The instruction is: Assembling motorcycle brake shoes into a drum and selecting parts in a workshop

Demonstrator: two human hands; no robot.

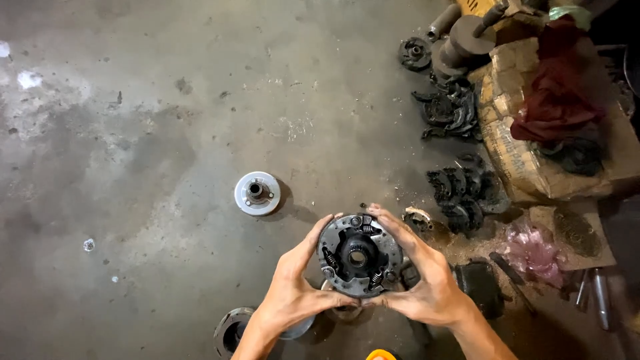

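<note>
A round dark metal clutch assembly [359, 255] with springs and a centre hole is held up above a concrete floor. My left hand [293, 290] cups its left and lower edge. Around its right side and top curls my right hand [420, 280], fingers reaching the upper rim. Both hands grip it together. A second metal part sits under the assembly, mostly hidden by my hands.
A silver disc with a short hub [257, 193] lies on the floor [167, 133] to the upper left. Several dark clutch shoes [463, 190] are piled at the right beside a torn cardboard box [533, 153] holding a red rag [557, 93]. A metal ring [232, 331] lies near my left forearm.
</note>
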